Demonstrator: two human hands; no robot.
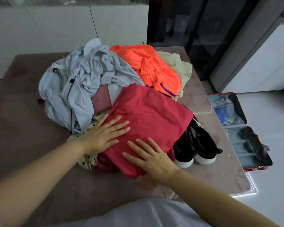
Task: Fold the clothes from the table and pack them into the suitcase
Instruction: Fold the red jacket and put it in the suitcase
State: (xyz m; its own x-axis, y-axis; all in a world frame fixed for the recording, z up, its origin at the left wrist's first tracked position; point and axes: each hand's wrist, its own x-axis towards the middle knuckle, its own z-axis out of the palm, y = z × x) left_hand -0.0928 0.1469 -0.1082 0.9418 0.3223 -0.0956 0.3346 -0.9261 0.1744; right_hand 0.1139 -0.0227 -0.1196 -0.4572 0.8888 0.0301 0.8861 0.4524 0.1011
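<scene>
two hands: one left hand (103,136), one right hand (154,159). one table (23,128). one open suitcase (240,108). at least seven clothes in the heap: one red garment (151,115), one pale blue garment (82,74), one orange garment (147,66), one cream garment (182,66), one spotted garment (87,161), one black garment (195,141), one dusty pink piece (102,99).

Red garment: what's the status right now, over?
Left hand and right hand pressing flat on red garment. Unpacked, atop clothes pile. Suitcase open on floor beside table.
</scene>
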